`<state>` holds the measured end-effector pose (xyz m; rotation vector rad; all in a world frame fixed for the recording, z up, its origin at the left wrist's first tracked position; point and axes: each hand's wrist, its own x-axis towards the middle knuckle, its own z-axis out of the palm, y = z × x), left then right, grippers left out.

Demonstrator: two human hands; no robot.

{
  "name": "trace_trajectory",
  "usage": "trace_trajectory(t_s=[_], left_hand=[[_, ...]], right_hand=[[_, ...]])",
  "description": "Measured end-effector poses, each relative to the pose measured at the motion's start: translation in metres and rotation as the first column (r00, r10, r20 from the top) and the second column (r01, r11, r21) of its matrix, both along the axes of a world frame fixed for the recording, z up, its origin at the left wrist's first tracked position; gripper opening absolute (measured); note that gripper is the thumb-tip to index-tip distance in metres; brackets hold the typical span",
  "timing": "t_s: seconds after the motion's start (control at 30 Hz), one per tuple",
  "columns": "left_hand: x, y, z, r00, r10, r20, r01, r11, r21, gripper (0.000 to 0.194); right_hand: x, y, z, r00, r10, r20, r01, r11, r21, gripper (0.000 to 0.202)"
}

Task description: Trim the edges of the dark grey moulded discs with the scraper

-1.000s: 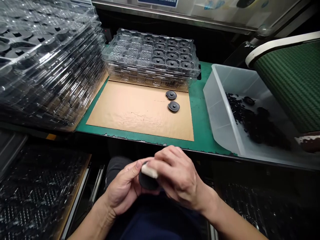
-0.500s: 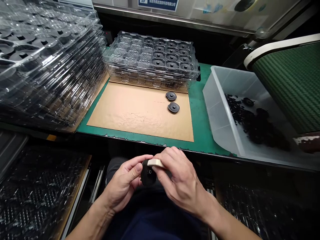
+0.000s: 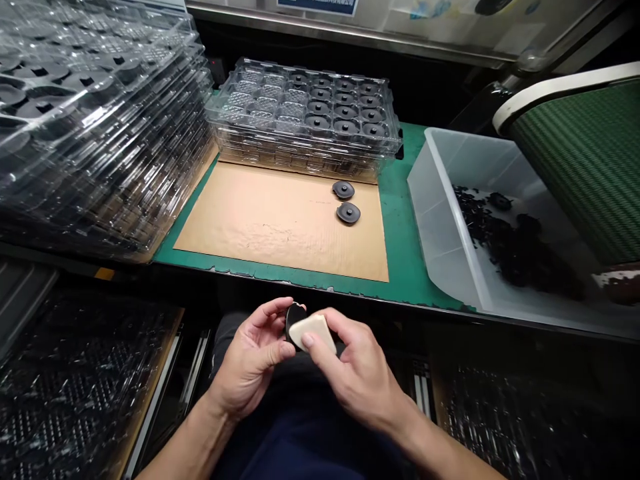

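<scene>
I hold a black disc (image 3: 294, 316) in my left hand (image 3: 254, 360), off the near edge of the surface (image 3: 406, 267) and above my lap, roughly in line with the middle of that edge. My left thumb and fingers take it by its rim, probably because that leaves its face free towards the pale block (image 3: 316, 331) in my right hand (image 3: 361, 373). The block overlaps the disc from where I look; whether they touch, I cannot tell. My right thumb lies flat on the block with the fingers behind it, a narrow pinch that likely steadies it while one corner points at the disc.

Both forearms come up from the lower corners of my view and angle inward, the wrists slightly bent, so the hands meet in front of me.

On the cardboard sheet (image 3: 280, 223), two loose discs (image 3: 349, 213) lie near its right edge, towards the far right corner, perhaps to be within easy reach. Along the sheet's far edge stands a stack of clear trays (image 3: 300, 148), with discs in the right-hand pockets of the top one. The translucent bin (image 3: 445, 233) stands at the surface's right end, holding small black pieces (image 3: 515, 257).
</scene>
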<state>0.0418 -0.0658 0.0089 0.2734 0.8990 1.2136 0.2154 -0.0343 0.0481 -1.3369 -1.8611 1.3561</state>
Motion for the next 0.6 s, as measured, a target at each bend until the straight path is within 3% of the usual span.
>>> trace_trajectory(t_s=[0.1,0.2,0.3,0.37,0.43,0.5,0.53,0.6], left_hand=[[0.002,0.0,0.003,0.997,0.052,-0.049,-0.05,0.998,0.048,0.06],[-0.002,0.0,0.006,0.993,0.1,-0.064,-0.096,0.993,0.063,0.058],[-0.006,-0.001,0.007,0.999,0.053,-0.002,-0.053,0.998,0.044,0.056],[-0.007,-0.002,0.007,0.998,0.018,0.056,-0.02,0.999,0.029,0.055],[-0.006,-0.003,0.008,0.995,0.026,0.096,-0.028,0.999,0.025,0.054],[-0.006,-0.003,0.01,0.993,0.049,0.107,-0.052,0.998,0.024,0.055],[-0.006,-0.002,0.012,0.994,0.058,0.096,-0.06,0.998,0.021,0.055],[-0.004,-0.001,0.013,0.997,0.062,0.048,-0.063,0.998,0.009,0.055]], right_hand=[[-0.005,-0.002,0.007,0.999,-0.027,-0.043,0.033,0.989,0.146,0.019],[-0.002,0.001,0.008,0.998,0.02,0.06,-0.035,0.964,0.262,0.02],[0.004,0.012,0.001,0.988,-0.012,0.155,-0.049,0.922,0.383,0.017],[0.009,0.022,-0.006,0.992,-0.045,0.119,-0.01,0.904,0.427,0.011],[0.014,0.03,-0.013,0.996,-0.094,0.012,0.084,0.94,0.329,0.024],[0.017,0.033,-0.019,0.979,-0.15,-0.139,0.157,0.987,0.042,0.024],[0.017,0.031,-0.021,0.962,-0.168,-0.217,0.141,0.981,-0.135,0.025],[0.015,0.025,-0.025,0.926,-0.162,-0.34,0.01,0.913,-0.408,0.037]])
